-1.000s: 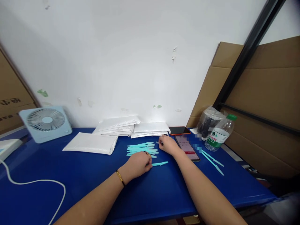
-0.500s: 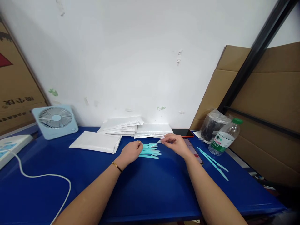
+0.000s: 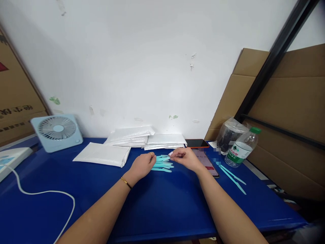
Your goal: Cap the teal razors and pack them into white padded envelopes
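Over the turquoise sticks (image 3: 164, 163), your right hand (image 3: 186, 158) pinches a small pale piece (image 3: 171, 153); a loose grip may drop it.

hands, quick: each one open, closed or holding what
Left hand: curled on the pile of thin turquoise plastic sticks; grip cannot be told.
Right hand: pinching a small pale piece.

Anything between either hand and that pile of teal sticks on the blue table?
Nothing visible. The left hand is at the left edge of the teal sticks; the right hand hovers at their right end, pinching a small pale piece. The phone lies off to the right, clear of them.
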Motion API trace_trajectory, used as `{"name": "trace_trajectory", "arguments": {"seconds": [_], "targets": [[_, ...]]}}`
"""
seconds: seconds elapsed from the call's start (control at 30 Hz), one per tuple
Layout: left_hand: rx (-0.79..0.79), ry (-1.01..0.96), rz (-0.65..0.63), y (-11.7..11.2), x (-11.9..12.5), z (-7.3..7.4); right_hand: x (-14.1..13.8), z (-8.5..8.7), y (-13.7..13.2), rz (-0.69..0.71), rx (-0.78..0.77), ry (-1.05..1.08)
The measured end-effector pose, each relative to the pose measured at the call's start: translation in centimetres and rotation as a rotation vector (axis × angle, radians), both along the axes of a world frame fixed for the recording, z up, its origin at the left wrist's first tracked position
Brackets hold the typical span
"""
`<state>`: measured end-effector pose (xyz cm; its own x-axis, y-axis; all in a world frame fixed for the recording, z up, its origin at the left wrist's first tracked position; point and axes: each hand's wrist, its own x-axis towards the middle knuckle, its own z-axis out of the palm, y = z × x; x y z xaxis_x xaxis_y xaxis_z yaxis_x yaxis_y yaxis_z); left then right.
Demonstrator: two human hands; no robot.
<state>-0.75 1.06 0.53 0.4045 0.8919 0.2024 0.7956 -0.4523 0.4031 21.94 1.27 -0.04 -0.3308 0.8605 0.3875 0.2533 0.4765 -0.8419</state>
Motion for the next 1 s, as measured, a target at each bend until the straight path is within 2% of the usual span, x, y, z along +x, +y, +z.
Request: {"name": "trace_trajectory", "arguments": {"seconds": [0.13,0.3,0.4,0.47,0.6,0.77,0.87,0.93,1.0], "targets": [[-0.011,0.024,-0.056,0.1,-0.1,-0.3,-0.7,-0.7,0.1,0.024,-0.015,-0.078],[0.041,0.13,-0.105,0.6,-0.9,-1.4,-0.9,-1.0,-0.2,-0.037,0.125,-0.407],[-0.014,0.207,-0.139,0.8,-1.1,-1.6,-1.3,-1.4,-0.1,-0.054,0.092,-0.59],[-0.009,0.241,-0.125,0.8,-0.9,-1.4,-1.8,-1.6,0.1,-0.043,0.093,-0.674],[0.014,0.32,-0.143,0.3,0.1,-1.0,-2.9,-1.5,0.1,0.01,0.214,-0.803],[0.025,0.352,-0.177,-0.5,1.3,-1.7,-4.2,-1.3,-0.6,-0.001,0.246,-1.03],[0.016,0.272,-0.114,-0.8,1.6,-1.6,-4.5,0.4,-1.3,-0.081,0.289,-1.092],[-0.007,0.135,-0.059,-0.9,1.8,-1.1,-4.3,2.7,-2.1,-0.111,0.332,-1.027],[-0.035,-0.079,-0.072,-1.1,2.0,-0.6,-3.9,5.4,-3.1,-0.071,0.367,-0.849]]}}
